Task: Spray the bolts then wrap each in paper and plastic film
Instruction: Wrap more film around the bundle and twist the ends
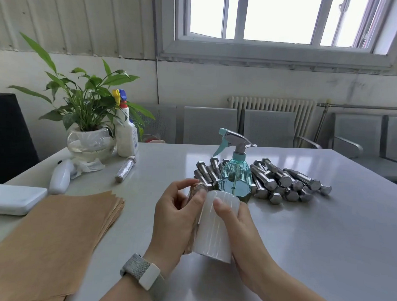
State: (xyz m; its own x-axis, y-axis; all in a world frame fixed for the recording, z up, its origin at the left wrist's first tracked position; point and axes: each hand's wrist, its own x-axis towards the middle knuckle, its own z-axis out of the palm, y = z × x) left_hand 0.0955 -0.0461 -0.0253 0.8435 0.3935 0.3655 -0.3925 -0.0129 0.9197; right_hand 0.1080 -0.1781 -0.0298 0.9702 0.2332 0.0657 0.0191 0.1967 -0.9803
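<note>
My left hand (175, 219) grips a bolt wrapped in brown paper (197, 189), held above the grey table (302, 232). Pressed against that bolt is a white roll of plastic film (215, 232), which my right hand (237, 228) holds with the thumb on top. Behind them stands a teal spray bottle (235, 176). A heap of bare steel bolts (288, 182) lies around and behind the bottle. One bolt wrapped in film (125, 169) lies at the back left. A stack of brown paper sheets (55, 237) lies at the front left.
A potted plant in a glass bowl (91, 144) and a white bottle (126, 136) stand at the back left. A white handheld device (60, 177) and a white flat box (13, 199) lie at the left edge. Metal chairs (270, 128) stand behind the table.
</note>
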